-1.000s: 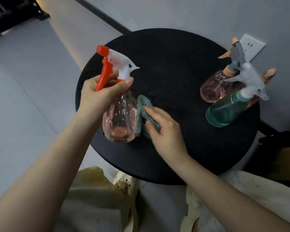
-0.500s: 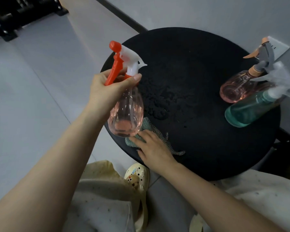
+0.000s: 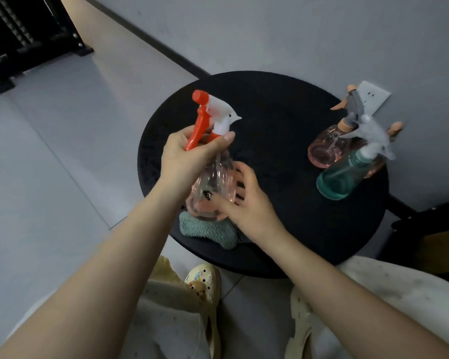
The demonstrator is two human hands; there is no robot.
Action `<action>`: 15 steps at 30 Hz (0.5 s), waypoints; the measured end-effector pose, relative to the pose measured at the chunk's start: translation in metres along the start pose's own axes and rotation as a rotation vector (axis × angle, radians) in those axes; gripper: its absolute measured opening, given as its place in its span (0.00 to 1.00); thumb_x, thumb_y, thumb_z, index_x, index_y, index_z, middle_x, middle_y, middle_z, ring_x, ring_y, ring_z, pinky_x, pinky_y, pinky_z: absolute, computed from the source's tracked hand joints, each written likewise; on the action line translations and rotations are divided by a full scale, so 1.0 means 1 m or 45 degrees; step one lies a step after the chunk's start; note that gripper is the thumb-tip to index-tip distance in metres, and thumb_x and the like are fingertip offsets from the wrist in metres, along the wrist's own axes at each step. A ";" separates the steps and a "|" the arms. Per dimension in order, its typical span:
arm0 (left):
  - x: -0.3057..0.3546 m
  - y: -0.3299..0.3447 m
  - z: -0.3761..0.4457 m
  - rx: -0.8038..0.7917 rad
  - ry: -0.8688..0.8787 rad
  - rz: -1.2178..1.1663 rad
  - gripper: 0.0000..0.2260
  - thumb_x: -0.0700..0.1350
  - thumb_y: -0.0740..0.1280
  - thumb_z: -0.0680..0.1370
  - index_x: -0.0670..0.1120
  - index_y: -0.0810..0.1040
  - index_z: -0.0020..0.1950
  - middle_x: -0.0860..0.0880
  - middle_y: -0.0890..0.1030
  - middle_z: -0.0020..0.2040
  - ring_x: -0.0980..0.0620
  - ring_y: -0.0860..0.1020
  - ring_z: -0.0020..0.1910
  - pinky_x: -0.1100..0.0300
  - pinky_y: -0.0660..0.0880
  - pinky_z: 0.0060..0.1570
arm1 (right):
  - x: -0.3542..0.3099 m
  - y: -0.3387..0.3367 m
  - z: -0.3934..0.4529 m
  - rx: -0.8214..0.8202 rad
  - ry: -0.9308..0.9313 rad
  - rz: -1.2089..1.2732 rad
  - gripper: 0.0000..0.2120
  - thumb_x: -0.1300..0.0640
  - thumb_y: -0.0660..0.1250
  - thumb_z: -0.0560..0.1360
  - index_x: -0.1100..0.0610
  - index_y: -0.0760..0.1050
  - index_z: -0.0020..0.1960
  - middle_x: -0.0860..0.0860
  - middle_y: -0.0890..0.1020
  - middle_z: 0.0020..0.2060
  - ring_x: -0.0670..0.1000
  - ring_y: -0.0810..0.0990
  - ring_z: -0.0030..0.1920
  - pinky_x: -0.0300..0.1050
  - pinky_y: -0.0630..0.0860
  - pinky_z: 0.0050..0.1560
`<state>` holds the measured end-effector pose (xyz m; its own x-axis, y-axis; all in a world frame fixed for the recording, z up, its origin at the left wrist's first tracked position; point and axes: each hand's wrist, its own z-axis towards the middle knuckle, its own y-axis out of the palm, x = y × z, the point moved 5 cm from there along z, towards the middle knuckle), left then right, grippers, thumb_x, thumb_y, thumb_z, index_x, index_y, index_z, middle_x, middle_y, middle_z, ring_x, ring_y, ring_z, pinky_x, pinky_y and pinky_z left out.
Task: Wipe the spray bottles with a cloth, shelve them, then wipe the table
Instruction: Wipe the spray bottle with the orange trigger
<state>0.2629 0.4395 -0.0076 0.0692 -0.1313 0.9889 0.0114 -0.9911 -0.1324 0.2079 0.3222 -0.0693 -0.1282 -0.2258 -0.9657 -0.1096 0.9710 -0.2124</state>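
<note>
Pink spray bottle (image 3: 214, 187) with the orange trigger and white nozzle was up off the round black table (image 3: 283, 112), pretty much upright, over the near left edge. Left hand (image 3: 189, 154) had its fingers wrapped round the neck just under the trigger, thumb across the front. Right hand (image 3: 246, 203) was cupped round the bottle's belly from the right, fingers curled onto the clear plastic, so both hands had hold of it. Teal cloth (image 3: 208, 231) was lying bunched on the table right under the bottle, neither hand gripping it as far as I could tell. Over on the far right of the table sat two more: a pink bottle (image 3: 327, 149) with a tan and grey sprayer, and a green bottle (image 3: 340, 177) with a pale sprayer, right beside each other near the wall.
</note>
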 end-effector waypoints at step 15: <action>0.091 0.094 -0.094 -0.605 0.257 0.043 0.12 0.46 0.72 0.73 0.59 0.77 0.53 0.57 0.84 0.48 0.62 0.81 0.51 0.67 0.76 0.50 | -0.059 -0.103 -0.116 0.570 -0.015 -0.156 0.35 0.47 0.76 0.64 0.45 0.63 0.66 0.42 0.75 0.58 0.40 0.74 0.55 0.28 0.70 0.47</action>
<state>0.1763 0.3325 0.0764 -0.1329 -0.1186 0.9840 -0.4452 -0.8799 -0.1661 0.1121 0.2260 0.0270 -0.1294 -0.3425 -0.9305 0.3132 0.8763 -0.3661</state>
